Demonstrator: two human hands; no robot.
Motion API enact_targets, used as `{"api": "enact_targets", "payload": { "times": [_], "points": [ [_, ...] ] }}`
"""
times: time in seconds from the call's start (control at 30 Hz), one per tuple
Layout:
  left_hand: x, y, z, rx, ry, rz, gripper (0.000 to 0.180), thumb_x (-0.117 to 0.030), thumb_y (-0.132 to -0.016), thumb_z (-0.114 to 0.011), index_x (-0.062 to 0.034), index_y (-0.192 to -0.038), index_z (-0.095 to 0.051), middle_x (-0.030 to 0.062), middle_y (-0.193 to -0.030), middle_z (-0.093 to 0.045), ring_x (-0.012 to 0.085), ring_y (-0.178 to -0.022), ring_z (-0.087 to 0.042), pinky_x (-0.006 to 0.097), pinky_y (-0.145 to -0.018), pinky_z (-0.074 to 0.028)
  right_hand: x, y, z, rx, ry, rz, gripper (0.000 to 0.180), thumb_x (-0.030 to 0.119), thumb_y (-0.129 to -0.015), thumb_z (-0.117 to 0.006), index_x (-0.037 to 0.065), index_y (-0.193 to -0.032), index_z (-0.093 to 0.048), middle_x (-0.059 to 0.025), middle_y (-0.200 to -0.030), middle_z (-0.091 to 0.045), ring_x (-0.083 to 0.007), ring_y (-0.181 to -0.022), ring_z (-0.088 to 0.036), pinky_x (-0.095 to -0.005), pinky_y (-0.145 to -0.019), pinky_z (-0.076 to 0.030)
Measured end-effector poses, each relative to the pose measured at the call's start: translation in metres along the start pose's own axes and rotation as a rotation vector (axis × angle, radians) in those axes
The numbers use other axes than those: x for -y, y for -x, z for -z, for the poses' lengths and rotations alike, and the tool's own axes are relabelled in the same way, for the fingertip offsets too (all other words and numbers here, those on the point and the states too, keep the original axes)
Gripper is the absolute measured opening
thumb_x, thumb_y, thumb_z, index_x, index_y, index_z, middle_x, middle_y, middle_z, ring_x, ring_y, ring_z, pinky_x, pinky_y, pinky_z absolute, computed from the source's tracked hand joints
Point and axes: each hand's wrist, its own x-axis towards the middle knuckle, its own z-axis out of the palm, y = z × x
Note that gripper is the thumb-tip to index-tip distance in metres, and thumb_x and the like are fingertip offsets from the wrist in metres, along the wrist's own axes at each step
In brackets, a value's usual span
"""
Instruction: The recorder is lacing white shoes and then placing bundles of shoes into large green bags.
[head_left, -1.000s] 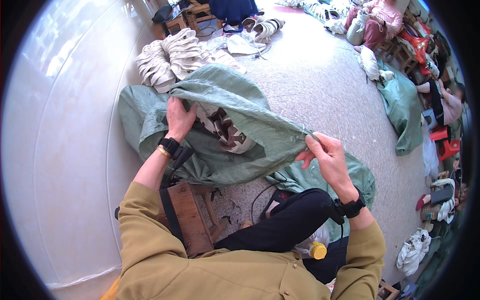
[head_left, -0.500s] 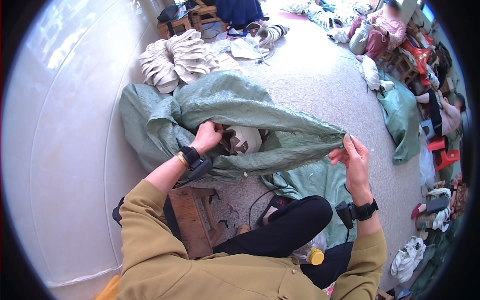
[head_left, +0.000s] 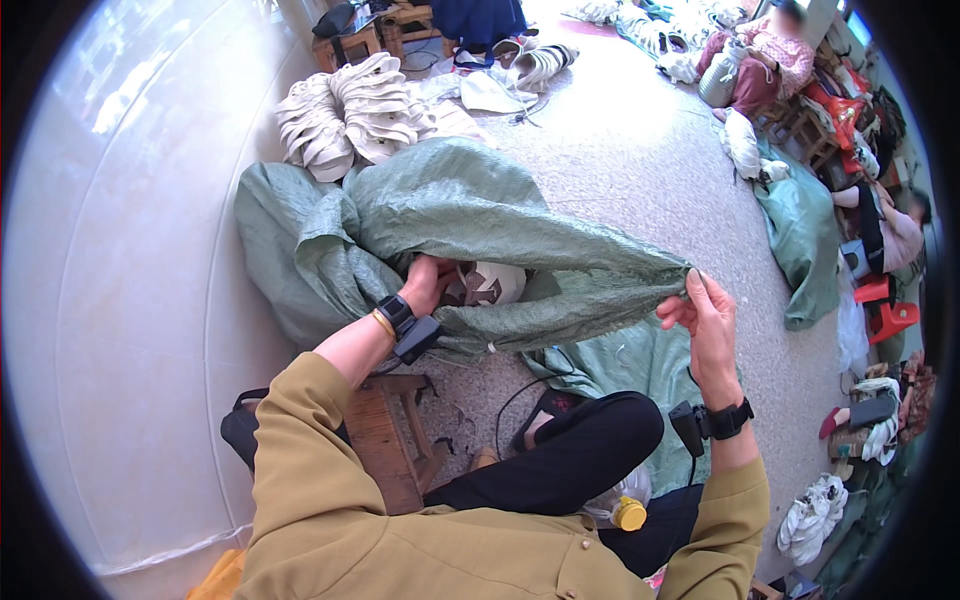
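Observation:
A large green woven sack (head_left: 450, 205) lies in front of me with its mouth stretched wide. My right hand (head_left: 703, 305) pinches the sack's rim at its right corner between thumb and fingers and pulls it taut. My left hand (head_left: 428, 283) is inside the left part of the opening. It is beside a white and brown shoe upper (head_left: 495, 284) that shows between the folds. The fingertips of my left hand are partly hidden, so I cannot see whether they grip the upper. How much more the sack contains is hidden by its cloth.
Stacks of off-white shoe uppers (head_left: 345, 110) stand behind the sack by the pale tiled wall (head_left: 130, 300). A wooden stool (head_left: 385, 440) is at my left. Another green sheet (head_left: 630, 385) lies under my right arm. Co-workers sit along the right, near a red stool (head_left: 890, 318).
My left hand has gone a little deeper and lower into the sack's mouth, beside the shoe upper, with its forearm shifted right. The right hand keeps its pinch in the same place.

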Motion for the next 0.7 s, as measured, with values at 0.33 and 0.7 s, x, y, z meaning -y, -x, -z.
{"api": "enact_targets", "payload": {
  "times": [0.33,0.7],
  "points": [
    [0.004,-0.039,0.030,0.077,0.230,-0.083,0.023,-0.033,-0.095,-0.057,-0.0134,-0.107,-0.058,-0.0014,-0.094,-0.059,0.0126,-0.078,-0.050,0.028,-0.071,-0.041,-0.005,0.000,-0.004,0.063,-0.015,-0.063,0.033,0.030,-0.101,-0.051,0.001,-0.097,-0.065,-0.0112,-0.073,-0.068,-0.0137,-0.056,-0.062,-0.0247,-0.056,-0.050],
    [-0.067,0.093,-0.045,0.029,-0.034,-0.188,0.008,-0.011,-0.094,-0.054,-0.0078,-0.087,-0.054,0.0005,-0.071,-0.051,0.0096,-0.061,-0.043,0.024,-0.053,-0.035,-0.008,0.000,-0.010,0.157,-0.002,-0.030,0.033,0.028,-0.102,-0.050,-0.001,-0.101,-0.064,-0.0123,-0.076,-0.069,-0.0133,-0.058,-0.064,-0.0247,-0.057,-0.052]
  ]
}}
